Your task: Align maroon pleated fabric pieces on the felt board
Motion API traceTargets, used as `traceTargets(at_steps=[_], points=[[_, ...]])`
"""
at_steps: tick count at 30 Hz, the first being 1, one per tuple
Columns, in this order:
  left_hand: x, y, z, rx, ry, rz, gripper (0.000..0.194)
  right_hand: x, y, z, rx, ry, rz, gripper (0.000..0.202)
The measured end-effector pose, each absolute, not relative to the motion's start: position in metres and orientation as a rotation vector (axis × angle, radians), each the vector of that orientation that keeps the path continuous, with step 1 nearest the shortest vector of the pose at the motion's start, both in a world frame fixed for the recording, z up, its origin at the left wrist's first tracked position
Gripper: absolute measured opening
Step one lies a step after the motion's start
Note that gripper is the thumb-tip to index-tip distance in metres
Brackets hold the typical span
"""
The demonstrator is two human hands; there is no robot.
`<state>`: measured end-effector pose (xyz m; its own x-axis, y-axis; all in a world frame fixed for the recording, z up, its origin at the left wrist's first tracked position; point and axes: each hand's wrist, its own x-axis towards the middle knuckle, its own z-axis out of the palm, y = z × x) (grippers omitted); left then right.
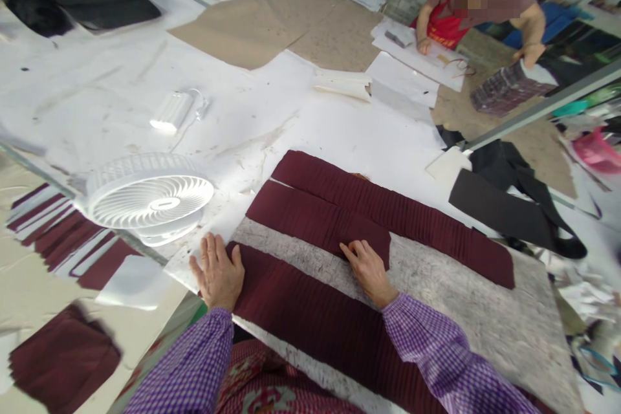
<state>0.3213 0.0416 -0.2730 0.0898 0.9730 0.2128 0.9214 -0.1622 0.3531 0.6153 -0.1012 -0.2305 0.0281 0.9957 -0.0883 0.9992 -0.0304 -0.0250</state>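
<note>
Three overlapping rows of maroon fabric pieces lie on a grey mottled board [504, 330] set on the white-covered desk [310, 132]. The far row [388, 210] looks fully spread, running from the left part of the board almost to its right side. The near row [310, 310] is also long, passing under the right forearm, so its whole length cannot be followed. The middle row [305, 217] is much shorter, ending in a smooth panel about halfway along, with grey board showing beyond it; judging by its neighbours, this is the unfinished one.

The left hand [219, 273] rests palm down with fingers spread, clasping nothing, its thumb just beside or touching the near row's left end. The right hand [367, 270] has its fingers bent, fingertips on the near edge of the middle row close to its right end; whether it pinches a layer cannot be told.

More maroon fabric lies off to the left on a beige surface: a staggered set of pieces [104, 262] alternating with white, and a folded-looking pile [63, 362] nearer the person. As for containers, a pink plastic basin [599, 150] stands at the far right, its contents unclear. Across the desk, a co-worker in a red apron [444, 22] has one hand on a dark bundle [509, 87]
</note>
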Motion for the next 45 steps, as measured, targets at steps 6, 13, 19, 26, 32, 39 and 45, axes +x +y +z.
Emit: traceTargets(at_steps=[6,13,19,26,32,39,45], points=[[0.321,0.042,-0.274,2.233,1.951,0.601,0.055,0.617,-0.095,-0.225,2.181,2.159,-0.152,0.037],[0.322,0.041,-0.273,2.241,1.955,0.601,0.055,0.613,-0.090,-0.219,2.168,2.149,-0.157,0.033],[0.321,0.042,-0.274,2.255,1.963,0.582,0.055,0.614,-0.094,-0.225,2.138,2.189,-0.124,0.035],[0.322,0.042,-0.274,2.262,1.980,0.566,0.054,0.609,-0.096,-0.225,2.113,2.225,-0.066,0.033],[0.322,0.042,-0.273,2.259,1.981,0.566,0.055,0.607,-0.092,-0.219,2.087,2.274,-0.064,0.029],[0.321,0.042,-0.275,2.256,1.973,0.569,0.055,0.616,-0.104,-0.227,2.105,2.340,-0.080,0.034],[0.321,0.043,-0.276,2.245,1.971,0.577,0.055,0.626,-0.109,-0.238,2.116,2.410,-0.101,0.034]])
